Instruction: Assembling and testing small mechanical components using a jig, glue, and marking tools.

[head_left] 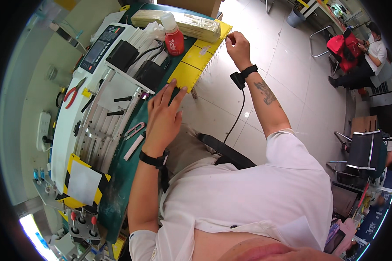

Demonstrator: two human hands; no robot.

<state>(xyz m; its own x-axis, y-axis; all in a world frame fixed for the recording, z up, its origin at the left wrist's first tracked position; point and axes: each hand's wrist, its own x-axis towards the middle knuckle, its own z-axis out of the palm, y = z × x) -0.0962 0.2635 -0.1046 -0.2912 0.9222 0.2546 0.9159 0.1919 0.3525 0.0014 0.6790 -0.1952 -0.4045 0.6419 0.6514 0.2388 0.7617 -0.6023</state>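
Observation:
A yellow board [188, 69] with dark dividing lines lies along the bench's edge, and a row of thin wire-like strands sticks out from its right side. My left hand [164, 114] rests its spread, outstretched fingertips on the board's near end. Up at the board's far right edge, my right hand [238, 48] is closed in a pinch; whatever is between its fingers is too small to make out. Across the board's far part lies a long bundle in clear wrapping [178, 25]. A red bottle with a white cap [174, 40] stands beside the board.
A white bench machine with a control panel [101, 48] fills the left side, with red-handled pliers [74, 93] on it. A pink-handled cutter [135, 130] and a white stick-like tool [134, 147] lie on the green bench top [119, 191]. Another person [376, 54] sits far right.

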